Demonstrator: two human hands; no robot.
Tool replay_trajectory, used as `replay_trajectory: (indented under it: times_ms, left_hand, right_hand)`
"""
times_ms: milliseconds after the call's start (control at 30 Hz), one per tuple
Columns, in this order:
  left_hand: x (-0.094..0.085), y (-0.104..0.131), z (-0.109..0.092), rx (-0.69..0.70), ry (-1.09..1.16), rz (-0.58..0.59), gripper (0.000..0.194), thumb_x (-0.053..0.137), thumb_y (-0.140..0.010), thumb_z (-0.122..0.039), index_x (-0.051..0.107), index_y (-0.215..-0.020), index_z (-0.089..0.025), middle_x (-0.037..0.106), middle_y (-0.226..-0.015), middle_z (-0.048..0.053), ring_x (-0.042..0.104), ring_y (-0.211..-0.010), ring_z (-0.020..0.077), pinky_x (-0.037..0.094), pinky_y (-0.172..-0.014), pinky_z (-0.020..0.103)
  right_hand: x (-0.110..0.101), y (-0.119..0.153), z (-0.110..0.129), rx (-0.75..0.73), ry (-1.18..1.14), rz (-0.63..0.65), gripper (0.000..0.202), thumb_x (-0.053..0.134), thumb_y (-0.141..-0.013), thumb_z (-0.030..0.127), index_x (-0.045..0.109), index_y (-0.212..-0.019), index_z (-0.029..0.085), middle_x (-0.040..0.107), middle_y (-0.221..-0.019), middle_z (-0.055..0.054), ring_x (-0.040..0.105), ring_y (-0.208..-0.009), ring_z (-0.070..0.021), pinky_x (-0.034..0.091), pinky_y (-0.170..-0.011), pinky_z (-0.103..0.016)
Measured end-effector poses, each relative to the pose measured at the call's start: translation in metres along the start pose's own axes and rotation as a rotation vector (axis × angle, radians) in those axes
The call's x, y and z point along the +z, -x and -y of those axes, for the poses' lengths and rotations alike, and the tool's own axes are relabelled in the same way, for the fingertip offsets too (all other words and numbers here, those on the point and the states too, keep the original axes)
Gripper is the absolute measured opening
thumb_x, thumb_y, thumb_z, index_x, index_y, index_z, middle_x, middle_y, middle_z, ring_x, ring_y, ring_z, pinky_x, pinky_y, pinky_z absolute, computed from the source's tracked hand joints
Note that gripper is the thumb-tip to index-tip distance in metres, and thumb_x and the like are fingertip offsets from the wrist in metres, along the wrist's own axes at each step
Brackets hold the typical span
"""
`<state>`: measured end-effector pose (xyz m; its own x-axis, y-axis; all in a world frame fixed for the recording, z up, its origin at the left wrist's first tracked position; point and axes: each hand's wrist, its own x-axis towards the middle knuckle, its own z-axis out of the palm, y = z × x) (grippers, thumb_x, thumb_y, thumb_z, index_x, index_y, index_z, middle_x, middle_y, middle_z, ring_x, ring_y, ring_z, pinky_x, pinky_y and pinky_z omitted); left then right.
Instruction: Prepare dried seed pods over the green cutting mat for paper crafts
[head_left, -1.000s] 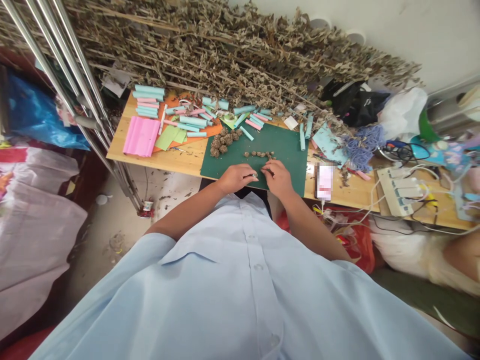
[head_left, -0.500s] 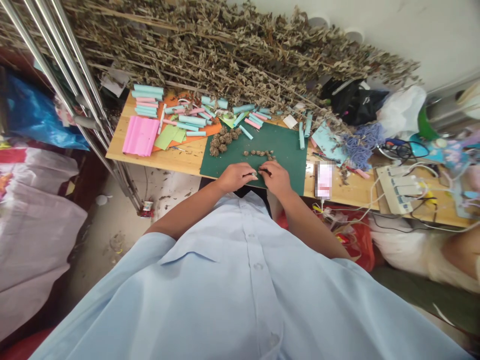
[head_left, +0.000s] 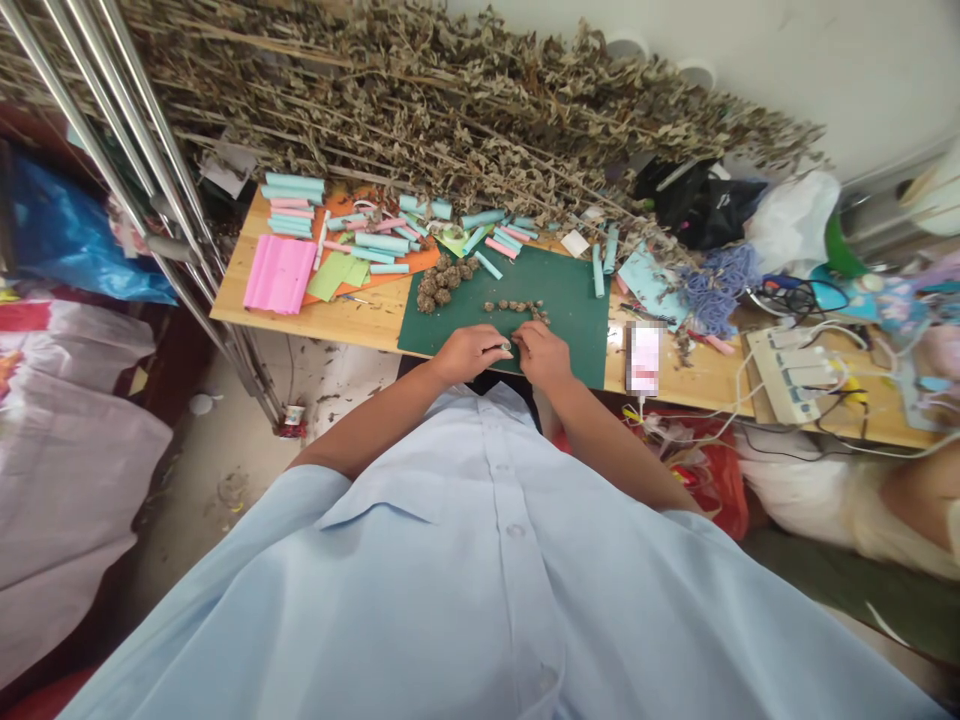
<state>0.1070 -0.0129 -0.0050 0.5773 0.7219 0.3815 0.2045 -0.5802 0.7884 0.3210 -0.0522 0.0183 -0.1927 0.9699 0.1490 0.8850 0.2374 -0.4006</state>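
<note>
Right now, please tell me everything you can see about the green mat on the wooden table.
The green mat is a dark green, flat rectangular sheet, perhaps a cutting mat, lying on the wooden table at its near edge. A heap of brown clumps sits on its far left corner, and a short row of small brown balls lies mid-mat. A teal paper roll rests near its far right edge. The left hand and right hand rest on its near edge.

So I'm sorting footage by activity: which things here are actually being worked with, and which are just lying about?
In use:
left hand and right hand, pinching a small ball
green mat
row of balls
heap of balls

Lying about:
pink paper
paper rolls
dried branches
power strip
</note>
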Motion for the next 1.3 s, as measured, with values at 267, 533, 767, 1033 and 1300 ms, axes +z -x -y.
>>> replay_trajectory:
  times_ms: [267,533,767,1033,1300]
  left_hand:
    - [-0.002,0.0,-0.003,0.01,0.026,0.003,0.032,0.066,-0.102,-0.046,0.082,-0.103,-0.019,0.079,-0.101,0.009,0.073,-0.096,0.0191,0.055,-0.089,0.029]
    - [-0.002,0.0,0.001,0.041,0.072,0.004,0.043,0.06,-0.103,-0.055,0.082,-0.106,-0.018,0.077,-0.099,0.011,0.073,-0.094,0.0199,0.055,-0.086,0.03]
    - [-0.003,0.0,-0.002,0.056,0.075,0.016,0.047,0.054,-0.105,-0.056,0.08,-0.107,-0.018,0.076,-0.097,0.01,0.071,-0.093,0.0195,0.054,-0.085,0.03]
    - [-0.006,0.0,-0.005,0.068,0.079,0.029,0.049,0.051,-0.106,-0.058,0.079,-0.103,-0.017,0.073,-0.095,0.01,0.069,-0.091,0.0187,0.052,-0.083,0.029]
    - [-0.004,0.001,-0.002,0.09,0.074,0.02,0.051,0.05,-0.106,-0.059,0.079,-0.107,-0.017,0.075,-0.098,0.011,0.07,-0.093,0.0199,0.053,-0.084,0.03]
  right_hand:
    - [-0.022,-0.004,0.009,0.168,-0.318,-0.286,0.015,0.061,-0.096,0.032,0.074,-0.094,0.024,0.077,-0.102,-0.008,0.071,-0.099,-0.0257,0.058,-0.098,-0.045]
    - [-0.052,0.006,0.043,-0.189,-0.259,-0.119,0.019,0.056,-0.104,0.03,0.074,-0.104,0.024,0.076,-0.109,-0.01,0.072,-0.105,-0.0241,0.058,-0.097,-0.041]
    - [-0.053,0.003,0.046,-0.22,-0.137,0.017,0.026,0.049,-0.105,0.024,0.075,-0.107,0.023,0.073,-0.115,-0.012,0.071,-0.104,-0.0242,0.058,-0.093,-0.039]
    - [-0.053,0.001,0.049,-0.152,-0.183,-0.019,0.021,0.057,-0.101,0.024,0.078,-0.101,0.026,0.076,-0.108,-0.008,0.072,-0.101,-0.0236,0.058,-0.095,-0.04]
    - [-0.056,0.001,0.058,-0.087,-0.146,-0.023,0.014,0.06,-0.095,0.021,0.074,-0.094,0.026,0.079,-0.099,-0.006,0.073,-0.095,-0.0244,0.057,-0.089,-0.039]
